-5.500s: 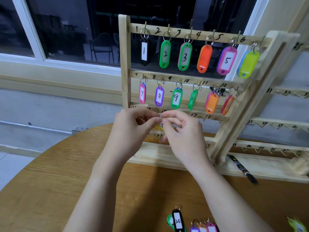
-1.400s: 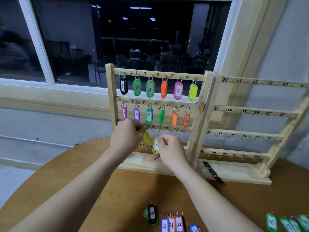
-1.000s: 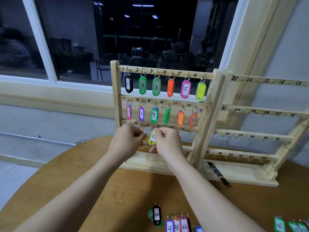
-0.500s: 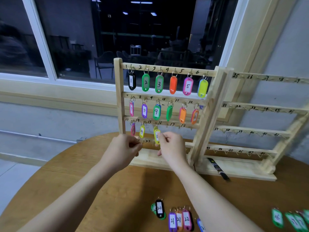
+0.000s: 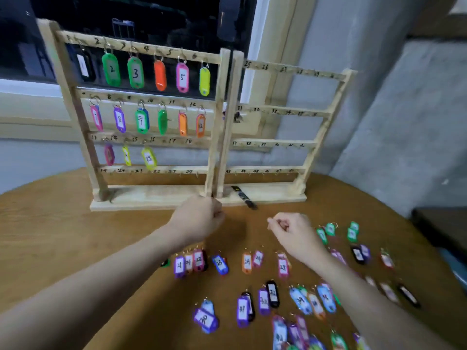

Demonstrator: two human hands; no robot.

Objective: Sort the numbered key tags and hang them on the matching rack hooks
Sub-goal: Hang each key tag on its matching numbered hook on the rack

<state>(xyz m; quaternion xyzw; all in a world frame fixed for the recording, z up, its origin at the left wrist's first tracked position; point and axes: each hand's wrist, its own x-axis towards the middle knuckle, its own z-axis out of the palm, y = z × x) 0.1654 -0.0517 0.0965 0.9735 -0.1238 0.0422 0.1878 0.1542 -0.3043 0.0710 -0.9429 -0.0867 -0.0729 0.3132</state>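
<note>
A round wooden table (image 5: 63, 248) fills the lower view, its curved far edge running behind the rack and down the right side toward a grey wall (image 5: 404, 122). Two wooden racks stand side by side near that far edge: the left rack (image 5: 151, 195) and the right rack (image 5: 273, 193), their inner posts nearly touching. The left rack carries tags on its top two rails, and its third rail holds three: a pink tag (image 5: 109, 154), a thin yellow tag (image 5: 126, 155) and a yellow tag marked 15 (image 5: 149, 158). The hooks from 16 on hang bare, as do the bottom rail and all of the right rack. A black pen (image 5: 244, 197) lies across the right rack's base.

A strip of bare tabletop lies between the rack bases and the loose tags (image 5: 273, 294), which lie spread over the right half of the table, some near its right edge. The left side of the table is open wood.

The left hand (image 5: 199, 219) hovers just before the racks' bases, fingers curled in, holding nothing visible. The right hand (image 5: 293, 231) hangs above the loose tags, fingers loosely curled with thumb and forefinger together; nothing shows between them.
</note>
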